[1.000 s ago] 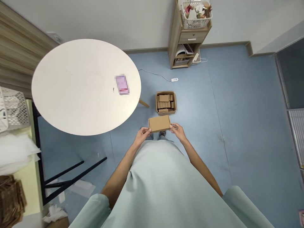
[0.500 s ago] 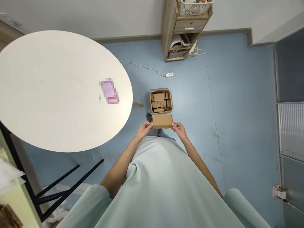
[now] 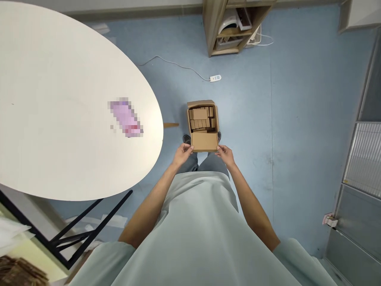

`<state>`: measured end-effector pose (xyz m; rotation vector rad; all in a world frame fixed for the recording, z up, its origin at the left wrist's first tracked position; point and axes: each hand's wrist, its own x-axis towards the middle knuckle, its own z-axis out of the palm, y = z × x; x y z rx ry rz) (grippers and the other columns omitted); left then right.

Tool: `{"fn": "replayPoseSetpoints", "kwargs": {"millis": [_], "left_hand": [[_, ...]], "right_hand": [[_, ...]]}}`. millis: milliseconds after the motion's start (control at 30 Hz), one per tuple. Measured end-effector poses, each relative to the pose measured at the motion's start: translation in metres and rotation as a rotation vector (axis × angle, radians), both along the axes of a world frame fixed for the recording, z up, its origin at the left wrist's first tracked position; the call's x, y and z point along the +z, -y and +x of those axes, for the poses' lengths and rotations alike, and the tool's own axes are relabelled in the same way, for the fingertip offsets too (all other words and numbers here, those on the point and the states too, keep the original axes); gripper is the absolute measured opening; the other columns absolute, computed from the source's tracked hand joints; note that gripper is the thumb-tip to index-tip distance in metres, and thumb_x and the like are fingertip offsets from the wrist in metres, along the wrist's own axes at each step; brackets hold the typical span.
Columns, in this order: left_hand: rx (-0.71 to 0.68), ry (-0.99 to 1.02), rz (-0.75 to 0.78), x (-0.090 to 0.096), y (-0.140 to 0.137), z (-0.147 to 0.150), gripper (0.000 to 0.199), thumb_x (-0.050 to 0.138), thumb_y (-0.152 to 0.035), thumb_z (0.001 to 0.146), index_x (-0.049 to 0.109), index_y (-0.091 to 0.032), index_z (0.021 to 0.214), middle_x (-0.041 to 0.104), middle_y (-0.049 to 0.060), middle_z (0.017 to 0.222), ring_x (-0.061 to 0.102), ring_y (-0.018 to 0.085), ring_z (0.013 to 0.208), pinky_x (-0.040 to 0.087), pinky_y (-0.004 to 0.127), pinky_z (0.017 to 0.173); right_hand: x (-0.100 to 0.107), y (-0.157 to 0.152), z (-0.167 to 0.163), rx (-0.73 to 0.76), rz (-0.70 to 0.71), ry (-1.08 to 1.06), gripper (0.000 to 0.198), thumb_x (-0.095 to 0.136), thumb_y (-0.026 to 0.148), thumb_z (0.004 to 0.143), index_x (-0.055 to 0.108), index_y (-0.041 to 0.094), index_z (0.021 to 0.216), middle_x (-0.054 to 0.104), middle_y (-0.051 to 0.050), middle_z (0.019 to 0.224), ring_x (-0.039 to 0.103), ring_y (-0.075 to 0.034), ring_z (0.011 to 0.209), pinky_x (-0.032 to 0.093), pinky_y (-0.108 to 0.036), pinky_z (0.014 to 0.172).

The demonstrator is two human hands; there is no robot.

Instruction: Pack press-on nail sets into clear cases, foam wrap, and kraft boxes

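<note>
A flat box (image 3: 204,142) is pinched at either end by the left hand (image 3: 182,154) and right hand (image 3: 226,155). Both forearms (image 3: 157,194) are extended toward the open carton (image 3: 201,103).

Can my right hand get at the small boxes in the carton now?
Probably not without letting go: the right hand holds one end of the flat box, though the carton is open above the small boxes.

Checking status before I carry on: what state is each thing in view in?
Flat box: looks shut, held up
Left hand: gripping its left end
Right hand: gripping its right end
Carton: open, small boxes inside
Power strip: on floor, corded; on or off unclear
Pink item: on table, blurred
Shelf: open-fronted, stocked
</note>
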<state>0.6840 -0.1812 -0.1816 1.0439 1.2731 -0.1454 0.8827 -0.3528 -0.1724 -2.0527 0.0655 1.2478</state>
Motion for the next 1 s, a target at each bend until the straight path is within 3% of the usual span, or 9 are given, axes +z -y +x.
{"fn": "replayPoseSetpoints", "kwargs": {"millis": [267, 433, 567, 767, 867, 1000], "left_hand": [[0.106, -0.17, -0.045, -0.058, 0.004, 0.028, 0.03, 0.073, -0.04, 0.092, 0.063, -0.021, 0.114, 0.078, 0.008, 0.106, 0.078, 0.021, 0.086, 0.061, 0.036, 0.089], [0.168, -0.193, -0.089, -0.094, 0.004, 0.056, 0.033, 0.073, -0.036, 0.092, 0.066, -0.018, 0.12, 0.078, 0.011, 0.113, 0.078, 0.02, 0.087, 0.061, 0.034, 0.09], [0.156, -0.258, -0.116, -0.133, 0.006, 0.075, 0.039, 0.075, -0.045, 0.09, 0.071, -0.019, 0.119, 0.079, 0.008, 0.104, 0.079, 0.022, 0.088, 0.061, 0.034, 0.088], [0.193, -0.291, -0.164, -0.198, 0.006, 0.087, 0.036, 0.073, -0.038, 0.091, 0.072, -0.018, 0.121, 0.08, 0.008, 0.103, 0.078, 0.022, 0.087, 0.061, 0.034, 0.089], [0.162, -0.293, -0.153, -0.228, 0.003, 0.091, 0.031, 0.074, -0.032, 0.089, 0.073, -0.018, 0.116, 0.079, 0.007, 0.098, 0.078, 0.023, 0.087, 0.061, 0.036, 0.09], [0.028, -0.359, -0.076, -0.267, -0.003, 0.111, 0.021, 0.074, -0.023, 0.085, 0.075, -0.018, 0.105, 0.079, 0.008, 0.092, 0.078, 0.029, 0.099, 0.059, 0.045, 0.101]], "right_hand": [[-0.059, -0.027, 0.038, 0.07, -0.115, -0.145, 0.02, 0.078, 0.031, 0.094, 0.071, 0.018, 0.107, 0.08, -0.006, 0.104, 0.08, -0.015, 0.076, 0.065, -0.028, 0.078], [-0.103, -0.039, 0.061, 0.091, -0.166, -0.128, 0.026, 0.082, 0.038, 0.091, 0.07, 0.019, 0.104, 0.079, -0.005, 0.098, 0.08, -0.017, 0.074, 0.066, -0.032, 0.077], [-0.138, -0.044, 0.076, 0.142, -0.223, -0.105, 0.027, 0.081, 0.043, 0.09, 0.07, 0.021, 0.1, 0.079, -0.002, 0.091, 0.08, -0.019, 0.074, 0.066, -0.034, 0.078], [-0.181, -0.055, 0.099, 0.052, -0.247, -0.191, 0.022, 0.087, 0.029, 0.083, 0.068, 0.02, 0.091, 0.079, -0.004, 0.084, 0.079, -0.019, 0.075, 0.066, -0.031, 0.076], [-0.199, -0.063, 0.113, 0.009, -0.23, -0.237, 0.026, 0.089, 0.023, 0.078, 0.069, 0.018, 0.094, 0.079, -0.004, 0.088, 0.076, -0.016, 0.074, 0.066, -0.031, 0.079], [-0.224, -0.072, 0.136, 0.091, -0.177, -0.287, 0.029, 0.091, 0.025, 0.074, 0.074, 0.015, 0.095, 0.078, -0.005, 0.089, 0.073, -0.016, 0.077, 0.064, -0.034, 0.087]]}}
